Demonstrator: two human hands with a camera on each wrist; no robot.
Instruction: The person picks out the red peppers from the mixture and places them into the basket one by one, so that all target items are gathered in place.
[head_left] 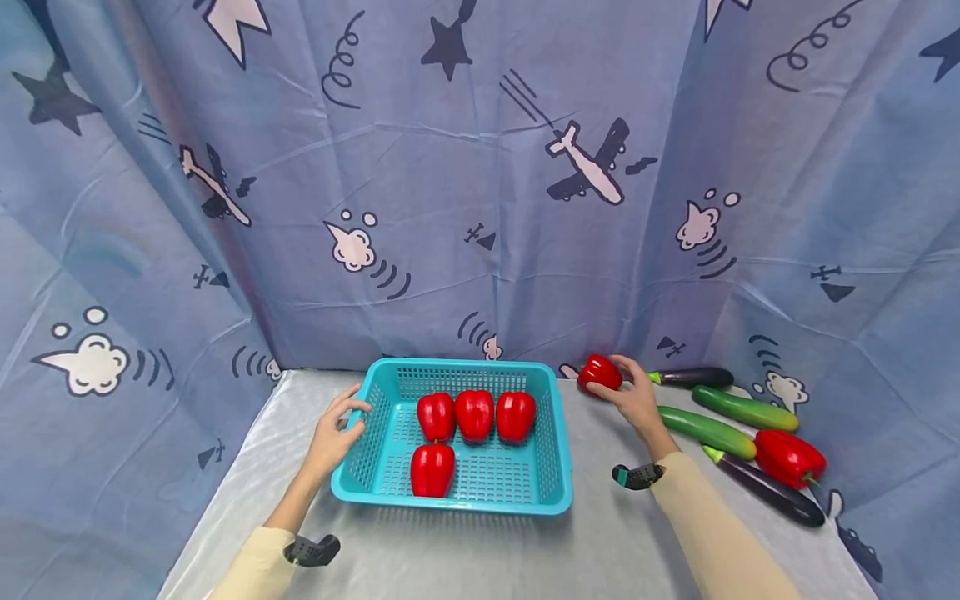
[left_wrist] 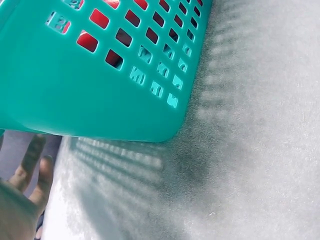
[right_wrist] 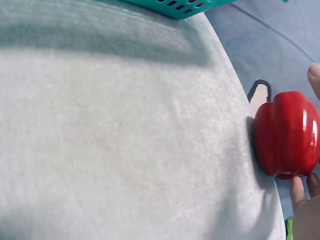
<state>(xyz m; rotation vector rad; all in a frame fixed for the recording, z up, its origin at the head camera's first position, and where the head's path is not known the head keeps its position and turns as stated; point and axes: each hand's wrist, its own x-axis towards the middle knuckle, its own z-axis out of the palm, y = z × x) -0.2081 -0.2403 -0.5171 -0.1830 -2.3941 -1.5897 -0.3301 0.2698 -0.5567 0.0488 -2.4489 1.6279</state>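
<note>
My right hand grips a red bell pepper near the table's back edge, thumb on one side and fingers on the other. The right wrist view shows that pepper close up, with fingertips at its lower end. My left hand is at the left rim of a turquoise plastic basket, fingers loosely bent and overlapping the rim. In the left wrist view its fingers are spread beside the basket wall. Inside the basket lie several red bell peppers, three in a row and one in front.
To the right lie a dark eggplant at the back, two green cucumbers, another red bell pepper and a long eggplant. A patterned blue curtain hangs around the pale tabletop.
</note>
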